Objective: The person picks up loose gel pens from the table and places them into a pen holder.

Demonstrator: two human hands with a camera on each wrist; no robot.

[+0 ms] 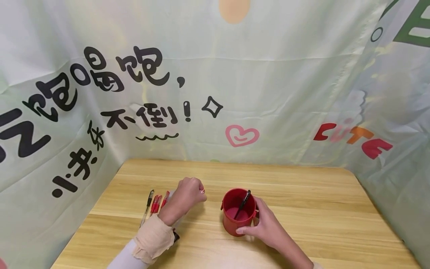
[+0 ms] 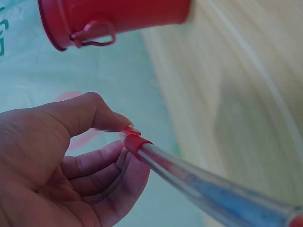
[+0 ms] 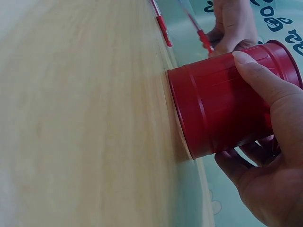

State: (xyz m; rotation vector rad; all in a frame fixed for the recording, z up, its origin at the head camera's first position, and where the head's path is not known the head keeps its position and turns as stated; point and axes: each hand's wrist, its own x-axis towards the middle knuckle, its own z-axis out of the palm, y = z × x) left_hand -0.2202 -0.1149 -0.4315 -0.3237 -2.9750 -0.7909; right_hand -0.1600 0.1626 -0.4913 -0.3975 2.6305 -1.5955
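Note:
A red-capped pen (image 2: 189, 177) with a clear barrel is pinched at its red end between the thumb and fingers of my left hand (image 1: 189, 192). In the head view that hand is left of a small red bucket (image 1: 231, 226) and hides most of the pen. My right hand (image 1: 267, 224) grips the bucket from its right side, thumb across the front, as the right wrist view also shows. Inside the bucket a black pen (image 1: 242, 205) leans against the rim. The bucket stands upright on the wooden table (image 1: 322, 209), its small handle loop (image 2: 97, 35) showing in the left wrist view.
Left of my left forearm lie several pens: a black-capped pen (image 1: 149, 200) and red-capped pens (image 1: 156, 204) beside it. A dark object (image 1: 176, 237) shows partly from behind the left wrist. Printed cloth (image 1: 279, 93) hangs along the table's back and sides.

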